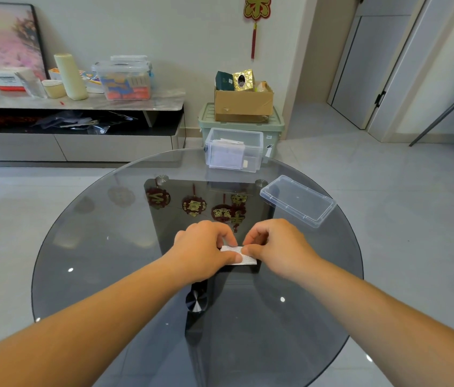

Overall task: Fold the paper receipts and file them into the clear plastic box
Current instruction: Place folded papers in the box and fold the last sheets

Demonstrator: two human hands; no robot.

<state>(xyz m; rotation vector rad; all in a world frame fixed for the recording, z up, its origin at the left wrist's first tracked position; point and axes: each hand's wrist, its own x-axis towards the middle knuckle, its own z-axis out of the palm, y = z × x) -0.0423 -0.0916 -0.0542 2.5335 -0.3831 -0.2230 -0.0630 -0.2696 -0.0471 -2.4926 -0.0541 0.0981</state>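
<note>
Just below the middle of the frame, both hands meet over one small receipt (245, 258) lying on the smoked-glass tabletop (103, 247). The left hand (203, 247) has its fingers curled over the paper's far edge and its thumb laid flat across the printed face. The right hand (278, 247) mirrors it from the other side, fingers bent in and thumb tip touching the paper beside the left thumb. Both hands are closed narrowly on the receipt, pinching it, not lying open on it. Only a short white strip shows between and under the thumbs, which suggests the slip is already doubled over and a crease is being pressed or a further fold started. How many folds it carries cannot be told. Working against the hard glass gives the thumbs something firm to flatten the paper on, and two thumbs close together keep such a small slip from skating.

The box (259, 152) stands at the far edge of the tabletop, in the upper middle of the frame and well apart from the hands. It is open, with a bundle of white papers (227, 153) standing on edge inside, so some filing appears to be done. Its lid (298, 199) lies to the right of centre, between box and hands but off to the side. There it leaves the straight path from the fold to the box free. The receipt in hand still has to be carried up there and slipped in beside the others.
</note>
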